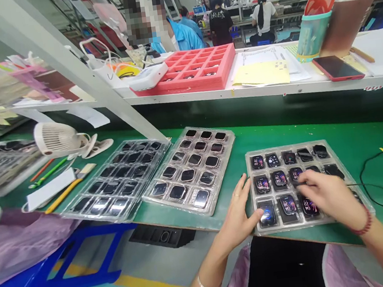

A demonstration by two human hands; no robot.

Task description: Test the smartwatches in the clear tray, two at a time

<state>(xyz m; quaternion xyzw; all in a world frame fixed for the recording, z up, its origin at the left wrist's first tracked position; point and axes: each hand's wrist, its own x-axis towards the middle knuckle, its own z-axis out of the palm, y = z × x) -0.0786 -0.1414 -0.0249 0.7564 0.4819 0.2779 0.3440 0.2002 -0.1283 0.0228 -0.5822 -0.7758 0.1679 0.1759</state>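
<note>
A clear plastic tray (254, 191) of smartwatch bodies lies on the green mat in front of me, several with lit screens. My left hand (238, 215) rests open at the tray's left edge, thumb touching the lit watch (267, 212) in the front-left pocket. My right hand (329, 196) lies over the tray's right half, fingers curled down onto the watches in the middle row; what the fingertips press or pinch is hidden. A red bead bracelet sits on my right wrist.
Two more trays of dark-screened watches (195, 169) (118, 179) lie to the left. A small white fan (59, 139), pens and a card sit far left. A black cable (376, 180) loops at right. A red compartment tray (192, 70), papers and a phone (337, 68) sit on the shelf. People work behind.
</note>
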